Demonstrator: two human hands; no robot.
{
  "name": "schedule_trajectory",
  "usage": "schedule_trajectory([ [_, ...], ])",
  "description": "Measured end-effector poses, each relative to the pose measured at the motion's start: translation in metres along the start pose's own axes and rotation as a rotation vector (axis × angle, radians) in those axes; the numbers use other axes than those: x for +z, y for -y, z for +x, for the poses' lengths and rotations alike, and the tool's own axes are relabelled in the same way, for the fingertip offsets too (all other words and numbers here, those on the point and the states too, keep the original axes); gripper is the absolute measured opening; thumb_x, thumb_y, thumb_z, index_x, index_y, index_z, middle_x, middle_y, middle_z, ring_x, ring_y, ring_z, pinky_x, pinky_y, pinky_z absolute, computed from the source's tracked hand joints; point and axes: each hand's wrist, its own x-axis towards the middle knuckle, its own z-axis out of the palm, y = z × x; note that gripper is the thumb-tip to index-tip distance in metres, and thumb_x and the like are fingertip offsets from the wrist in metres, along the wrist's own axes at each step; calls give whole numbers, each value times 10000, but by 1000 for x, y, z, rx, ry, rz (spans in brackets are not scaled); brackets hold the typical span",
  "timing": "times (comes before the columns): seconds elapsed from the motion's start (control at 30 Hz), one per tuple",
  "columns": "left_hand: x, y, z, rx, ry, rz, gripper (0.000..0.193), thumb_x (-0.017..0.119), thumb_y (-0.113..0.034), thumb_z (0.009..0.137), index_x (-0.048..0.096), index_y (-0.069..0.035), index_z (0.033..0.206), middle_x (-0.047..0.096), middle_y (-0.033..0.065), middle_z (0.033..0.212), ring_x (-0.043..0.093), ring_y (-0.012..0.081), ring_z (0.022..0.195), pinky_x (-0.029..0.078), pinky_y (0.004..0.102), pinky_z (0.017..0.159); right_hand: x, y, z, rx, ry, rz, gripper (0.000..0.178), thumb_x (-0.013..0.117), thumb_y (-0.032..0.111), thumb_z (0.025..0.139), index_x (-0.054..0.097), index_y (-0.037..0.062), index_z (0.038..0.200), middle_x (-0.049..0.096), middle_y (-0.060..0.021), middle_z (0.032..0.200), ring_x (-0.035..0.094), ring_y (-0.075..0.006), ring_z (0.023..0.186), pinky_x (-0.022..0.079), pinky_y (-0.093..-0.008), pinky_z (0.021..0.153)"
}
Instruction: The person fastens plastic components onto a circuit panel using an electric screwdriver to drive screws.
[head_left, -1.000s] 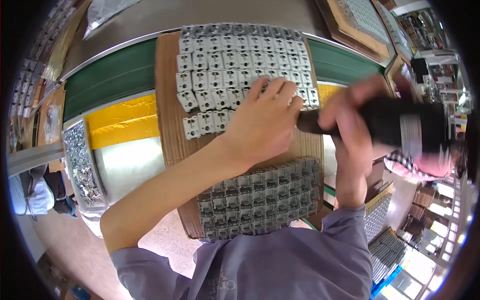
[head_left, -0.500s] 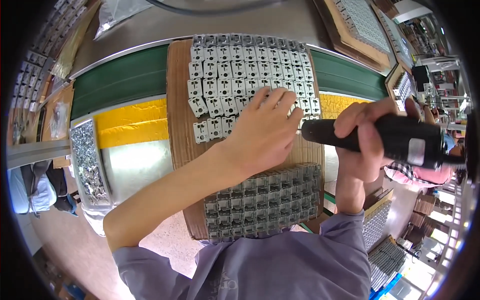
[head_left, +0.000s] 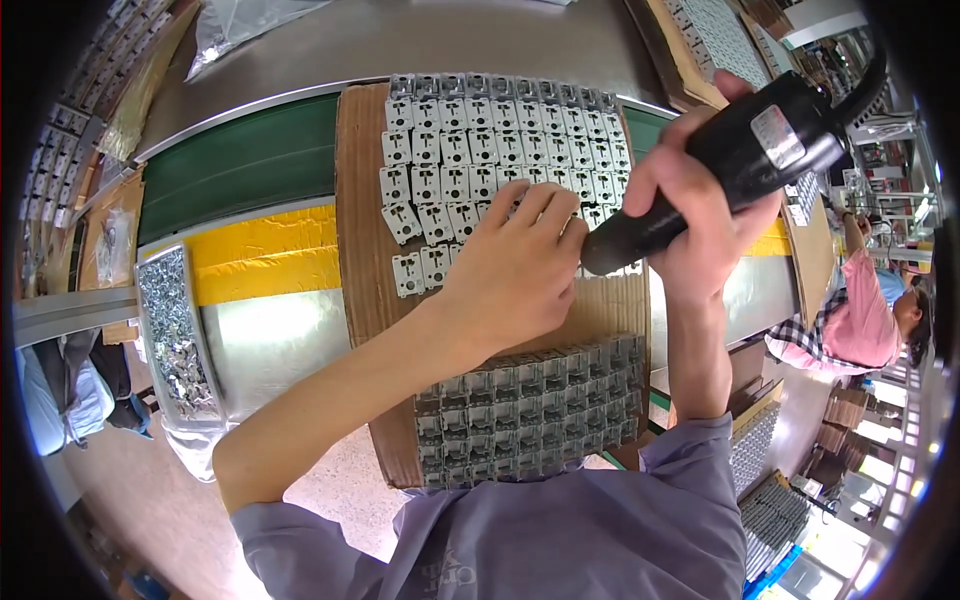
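Observation:
My right hand (head_left: 690, 220) is wrapped round a black electric screwdriver (head_left: 745, 150), which slants down to the left with its cord at the upper end. The screwdriver's nose meets the fingers of my left hand (head_left: 525, 260), and its tip is hidden there. Bent over the rows of small white metal-and-plastic parts (head_left: 455, 150), my left hand has its fingers curled down; what they pinch is out of sight. The parts lie on a cardboard sheet (head_left: 362, 200). Nearer me on that sheet stand rows of grey box-shaped parts (head_left: 520, 410).
At the left stands a clear tray of small metal pieces (head_left: 178, 330) beside yellow tape (head_left: 265, 255). A green strip (head_left: 240, 155) crosses the bench behind. More boards of parts (head_left: 715, 50) sit at the far right. A person in pink (head_left: 865, 310) is farther off to the right.
The screwdriver has swung from nearly level to a steep slant, its rear end rising and its nose moving slightly left. My right hand rose with it; my left hand shifted only slightly.

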Motion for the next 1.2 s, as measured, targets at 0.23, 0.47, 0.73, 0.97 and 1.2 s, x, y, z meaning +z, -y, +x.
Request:
schedule_trajectory([
  [0.23,1,0,1,48,23,-36,335,707,-131,655,602,-13,950,539,145,1146,514,307,1160,385,458,1043,-25,8,-76,-219,84,-23,279,678,206,900,440,75,961,566,-118,663,535,-192,583,460,-338,576],
  [0.47,-14,12,-16,9,57,36,347,718,-138,676,587,-22,977,532,144,1170,512,305,1159,388,457,1033,-8,9,-34,-220,-43,290,717,663,-16,803,265,36,1397,583,-113,876,632,-210,585,547,-349,588],
  [0.73,-12,8,-15,29,-28,45,172,628,-133,773,622,-35,915,564,123,1042,527,265,1117,374,456,1037,8,9,-45,-176,77,26,601,655,45,848,349,34,1366,484,-80,853,593,-210,640,517,-354,575],
  [0.97,-12,11,-18,-2,-29,43,193,636,-159,763,633,-41,916,568,115,1051,522,263,1130,373,464,1046,12,5,-28,-85,21,-26,327,615,43,855,481,-13,1147,550,-85,755,543,-161,556,475,-289,554],
  [1.2,-11,10,-16,47,-36,44,223,641,-151,744,641,-36,936,572,111,1056,527,257,1110,381,459,1039,12,4,-51,-361,129,167,654,683,-126,718,419,35,1294,613,-137,869,626,-195,585,491,-287,493],
])
